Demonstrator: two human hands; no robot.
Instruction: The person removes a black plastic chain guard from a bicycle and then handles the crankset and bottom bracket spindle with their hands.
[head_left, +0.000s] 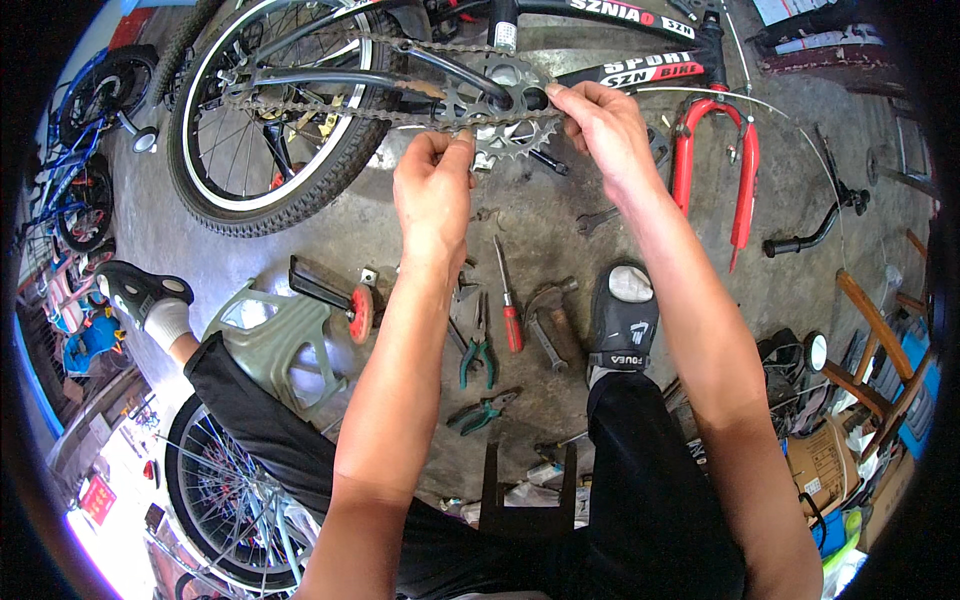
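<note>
A black bicycle frame (478,80) lies on its side at the top, its rusty chain (362,113) running from the rear wheel (350,170) to the toothed chainring (508,140). My left hand (432,185) is closed, thumb and fingers pinching the lower chain run just left of the chainring. My right hand (602,128) is closed at the chainring's right edge, by the dark crank centre, its thumb and fingertips on the ring; the exact contact is partly hidden.
Pliers (478,365), a screwdriver (512,320), a hammer (548,300) and wrenches (548,348) lie between my feet. A red fork (742,185) lies right. A green plastic stool (270,320), blue bicycle (75,200) and loose wheel (205,470) are left; wooden chairs (860,300) stand right.
</note>
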